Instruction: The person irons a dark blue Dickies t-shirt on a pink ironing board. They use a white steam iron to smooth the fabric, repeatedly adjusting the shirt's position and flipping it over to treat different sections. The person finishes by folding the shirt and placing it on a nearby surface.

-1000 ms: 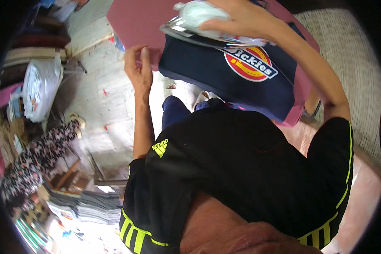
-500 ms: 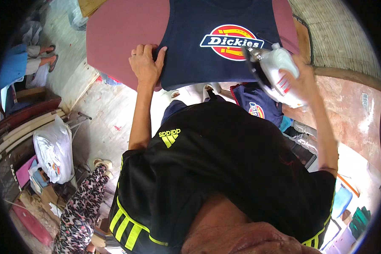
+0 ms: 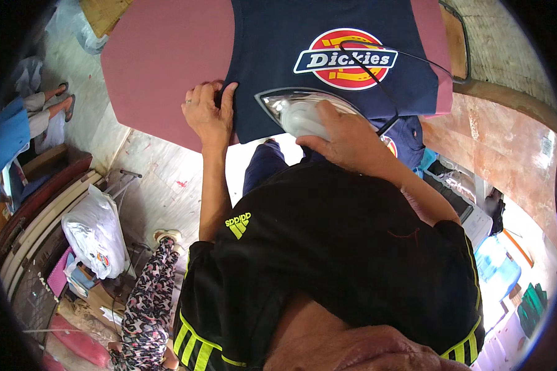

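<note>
A navy garment (image 3: 269, 37) with a red, yellow and white printed emblem lies over a maroon padded ironing board (image 3: 161, 49). My left hand (image 3: 205, 114) rests at its left edge, fingers curled, with dark cloth showing between thumb and forefinger. My right hand (image 3: 349, 136) is closed round the white handle of a clothes iron (image 3: 300, 114). The iron's pointed tip faces left, over the garment's near edge below the emblem. A black cord (image 3: 384, 93) loops from the iron across the emblem to the right. My right palm hides the iron's rear.
More navy clothing (image 3: 408, 139) hangs below the board's right side. White bundled garments (image 3: 93, 232) sit at left, near stacked boards (image 3: 37, 229). A person in patterned trousers (image 3: 145, 309) is at lower left, another in blue (image 3: 12, 133) at far left. A blue water container (image 3: 498, 269) stands at right.
The iron has come down from its raised, tilted place at the right and moved left to the garment's near edge. My left hand stays at the left edge, its fingers more curled.
</note>
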The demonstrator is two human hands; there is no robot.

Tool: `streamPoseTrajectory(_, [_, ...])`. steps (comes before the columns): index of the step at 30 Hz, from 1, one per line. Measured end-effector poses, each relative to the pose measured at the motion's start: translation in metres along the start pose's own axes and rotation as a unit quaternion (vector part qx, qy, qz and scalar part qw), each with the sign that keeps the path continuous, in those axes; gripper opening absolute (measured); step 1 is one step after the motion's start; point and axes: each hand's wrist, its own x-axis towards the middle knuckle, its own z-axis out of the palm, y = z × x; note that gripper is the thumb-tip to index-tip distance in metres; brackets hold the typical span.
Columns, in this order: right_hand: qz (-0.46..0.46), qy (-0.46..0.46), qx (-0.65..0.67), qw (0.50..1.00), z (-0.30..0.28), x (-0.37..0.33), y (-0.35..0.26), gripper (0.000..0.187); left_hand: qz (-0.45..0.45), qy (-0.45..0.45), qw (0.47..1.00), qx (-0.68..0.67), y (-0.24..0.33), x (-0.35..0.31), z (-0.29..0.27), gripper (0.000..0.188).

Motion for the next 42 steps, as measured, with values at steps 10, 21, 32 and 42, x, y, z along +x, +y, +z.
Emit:
streamPoseTrajectory(10, [-0.016, 0.056, 0.003, 0.998, 0.004, -0.014, 0.024, 0.066, -0.001, 0.004, 1.000, -0.008, -0.001, 0.001, 0.002, 0.025])
streamPoseTrajectory(21, [0.018, 0.001, 0.034, 0.999, -0.007, -0.011, 0.019, 0.061, -0.006, -0.002, 1.000, 0.003, 0.001, -0.001, 0.003, 0.026])
streamPoseTrajectory(32, [0.037, -0.067, -0.068, 0.995, -0.048, -0.048, 0.079, 0.068, 0.035, -0.002, 0.995, 0.097, 0.061, -0.004, 0.008, 0.046])
streamPoseTrajectory(42, [0.131, 0.166, 0.011, 0.977, -0.074, -0.126, 0.192, 0.056, 0.083, -0.148, 0.974, 0.153, 0.126, -0.021, 0.077, 0.081])
